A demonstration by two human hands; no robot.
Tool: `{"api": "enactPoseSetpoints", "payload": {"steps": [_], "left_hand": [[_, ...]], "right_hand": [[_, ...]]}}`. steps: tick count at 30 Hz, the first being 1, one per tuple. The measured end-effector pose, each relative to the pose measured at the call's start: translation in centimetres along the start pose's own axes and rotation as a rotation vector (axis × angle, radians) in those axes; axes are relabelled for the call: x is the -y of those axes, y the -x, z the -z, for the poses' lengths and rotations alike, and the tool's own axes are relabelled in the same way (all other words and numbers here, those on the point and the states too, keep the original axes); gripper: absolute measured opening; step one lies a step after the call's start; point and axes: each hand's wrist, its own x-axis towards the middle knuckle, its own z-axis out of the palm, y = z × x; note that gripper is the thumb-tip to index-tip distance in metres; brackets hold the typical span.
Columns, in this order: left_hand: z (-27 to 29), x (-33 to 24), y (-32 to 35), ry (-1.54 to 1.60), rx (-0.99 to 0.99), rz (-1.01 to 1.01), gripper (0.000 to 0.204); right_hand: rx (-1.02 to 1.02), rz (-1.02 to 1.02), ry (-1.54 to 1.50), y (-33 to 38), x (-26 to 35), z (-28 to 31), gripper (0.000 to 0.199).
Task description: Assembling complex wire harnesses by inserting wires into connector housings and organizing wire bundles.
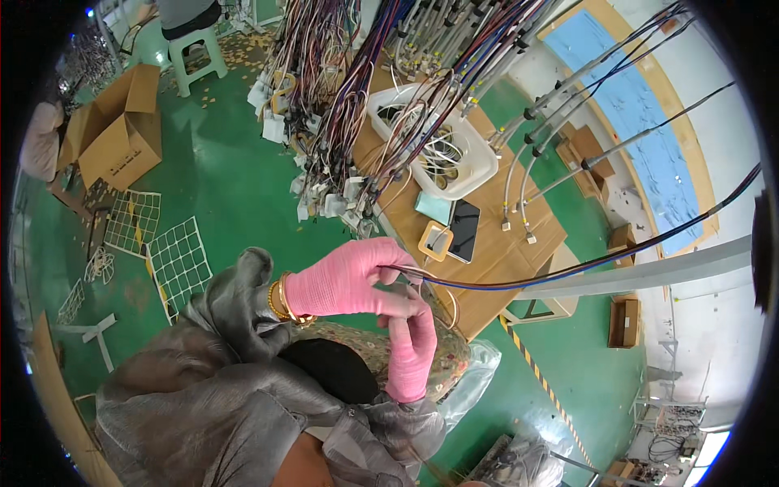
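Both my hands wear pink gloves with paler fingertips and meet in front of my body. My left hand (337, 280) is closed, with thumb and forefinger pinching the end of a bundle of thin wires (519, 284), dark, brown and blue. The bundle runs off to the right and rises toward the far right edge. My right hand (414, 345) comes up from below, fingers bent and pressed together against the left fingertips. What it grips is hidden. A white wire (453, 304) curls just beside the right fingers.
Behind my hands stands a brown-covered table (507, 243) with a white tub (483, 166) of cables, a dark phone-like device (464, 231) and a wooden-framed piece (436, 241). Many wire bundles (341, 122) hang over its left side. An open cardboard box (122, 134) stands on the green floor.
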Motion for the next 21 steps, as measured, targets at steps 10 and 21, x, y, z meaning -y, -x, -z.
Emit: {"api": "enactPoseSetpoints", "payload": {"steps": [10, 21], "left_hand": [[-0.8, 0.3, 0.6, -0.278, -0.081, -0.296, 0.026], [-0.6, 0.0, 0.2, -0.288, -0.008, -0.262, 0.018]], "right_hand": [[-0.233, 0.270, 0.072, 1.0, -0.7, -0.3, 0.034], [-0.141, 0.097, 0.230, 1.0, 0.0, 0.9, 0.020]]}}
